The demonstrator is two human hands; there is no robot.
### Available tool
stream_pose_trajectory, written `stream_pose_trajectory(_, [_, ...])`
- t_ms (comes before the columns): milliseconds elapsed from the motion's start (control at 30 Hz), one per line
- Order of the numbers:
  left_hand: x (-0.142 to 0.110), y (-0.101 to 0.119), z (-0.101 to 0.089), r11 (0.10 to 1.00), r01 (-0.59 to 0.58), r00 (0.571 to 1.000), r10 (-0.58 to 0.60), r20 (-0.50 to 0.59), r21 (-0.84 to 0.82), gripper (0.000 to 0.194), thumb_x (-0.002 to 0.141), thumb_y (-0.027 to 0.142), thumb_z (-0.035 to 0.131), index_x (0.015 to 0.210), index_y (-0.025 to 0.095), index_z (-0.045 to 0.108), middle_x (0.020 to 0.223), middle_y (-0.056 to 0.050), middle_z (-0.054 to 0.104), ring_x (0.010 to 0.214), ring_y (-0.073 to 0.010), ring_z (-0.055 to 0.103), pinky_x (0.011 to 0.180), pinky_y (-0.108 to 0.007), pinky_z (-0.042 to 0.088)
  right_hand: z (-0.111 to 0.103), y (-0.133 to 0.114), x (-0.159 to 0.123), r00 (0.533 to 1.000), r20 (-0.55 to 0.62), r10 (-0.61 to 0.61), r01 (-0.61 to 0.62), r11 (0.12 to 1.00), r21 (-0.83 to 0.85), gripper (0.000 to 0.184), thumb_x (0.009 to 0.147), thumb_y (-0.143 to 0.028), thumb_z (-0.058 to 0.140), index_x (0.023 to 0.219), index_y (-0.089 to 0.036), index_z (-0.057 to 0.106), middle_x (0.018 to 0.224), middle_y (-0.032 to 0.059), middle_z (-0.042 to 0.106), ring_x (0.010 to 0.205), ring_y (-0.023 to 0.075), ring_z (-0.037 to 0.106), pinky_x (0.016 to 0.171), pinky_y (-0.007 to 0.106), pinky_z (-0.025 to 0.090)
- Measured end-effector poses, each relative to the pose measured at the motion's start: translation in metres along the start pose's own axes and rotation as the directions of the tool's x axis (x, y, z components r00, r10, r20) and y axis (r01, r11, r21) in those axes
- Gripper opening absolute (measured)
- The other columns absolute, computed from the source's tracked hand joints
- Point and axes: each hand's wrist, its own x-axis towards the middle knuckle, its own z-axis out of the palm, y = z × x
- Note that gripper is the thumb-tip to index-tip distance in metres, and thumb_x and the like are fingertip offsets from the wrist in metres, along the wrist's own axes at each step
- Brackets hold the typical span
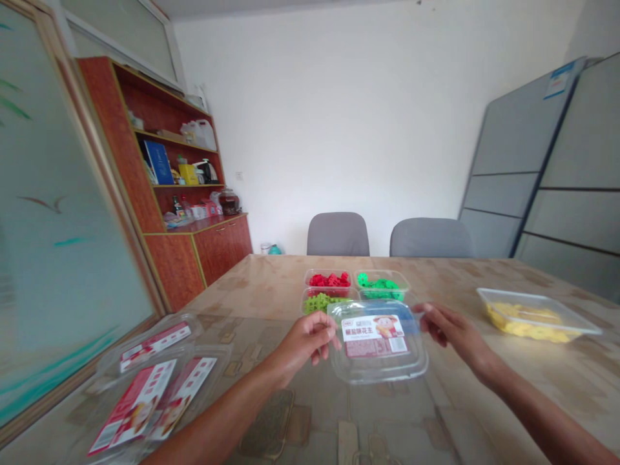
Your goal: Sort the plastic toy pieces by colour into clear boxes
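Between my two hands is a clear plastic lid (pixel 411 358) with a white and pink label, tilted up to face me above the table. My left hand (pixel 310 336) pinches its left edge, and my right hand (pixel 443 323) grips the upper right corner. Just behind the lid stand clear tubs: one with red plastic pieces (pixel 329 279), one with lime green pieces (pixel 324 301) and one with green pieces (pixel 380 287). The lid hides part of the nearer tubs.
Several labelled clear lids (pixel 140 387) lie at the table's left. A clear tub of yellow pieces (pixel 527 320) sits at the right. Two grey chairs (pixel 338 234) stand beyond the far edge. A wooden cabinet (pixel 177 252) is at the back left, grey cabinets (pixel 506 148) at the right.
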Motion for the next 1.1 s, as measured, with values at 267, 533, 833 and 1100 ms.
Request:
stream_pose_trajectory(267, [0.000,-0.002,0.002,0.999,0.017,0.999,-0.016,0.028,-0.030,0.043,0.075,0.053,0.067,0.088,0.015,0.051,0.074,-0.003,0.066,0.049,-0.0075,0.049,0.043,-0.018,0.032,-0.014,0.045,0.038,0.972,-0.179,0.155,-0.185,0.969,-0.163,0.044,0.081,-0.052,0.045,0.100,-0.017,0.062,0.092,0.0102,0.069,0.060,0.0190,0.062,0.046,0.027,0.043])
stream_pose_trajectory(533, [0.004,-0.016,-0.002,0.997,0.043,0.998,-0.041,0.042,-0.063,0.043,0.074,0.053,0.069,0.089,0.015,0.052,0.073,-0.004,0.067,0.048,-0.0078,0.050,0.043,-0.019,0.034,0.006,0.064,0.051,0.971,-0.095,0.220,-0.229,0.969,-0.090,0.043,0.081,-0.027,0.047,0.121,-0.010,0.053,0.044,-0.0024,0.058,0.043,0.0153,0.056,0.042,0.022,0.042])
stream_pose_trajectory(833, [-0.002,0.002,-0.004,0.973,0.096,0.995,-0.099,-0.002,-0.210,0.050,0.073,0.042,0.071,0.109,0.013,0.051,0.075,-0.003,0.066,0.049,-0.0063,0.047,0.047,-0.019,0.033,-0.012,0.054,0.016,0.984,-0.055,0.168,-0.169,0.986,-0.009,0.065,0.074,-0.035,0.052,0.134,-0.014,0.043,0.097,0.0130,0.073,0.038,0.0128,0.057,0.036,0.025,0.045])
stream_pose_trajectory(1100, [-0.011,0.020,0.008,0.925,0.137,0.988,-0.154,-0.020,-0.354,0.062,0.071,0.030,0.075,0.123,0.009,0.049,0.073,-0.004,0.067,0.048,-0.0057,0.045,0.047,-0.020,0.033,-0.015,0.051,-0.043,0.979,0.028,0.203,-0.205,0.971,0.127,0.081,0.067,-0.046,0.056,0.141,-0.019,0.036,0.123,0.0209,0.062,0.036,0.0131,0.060,0.028,0.025,0.045])
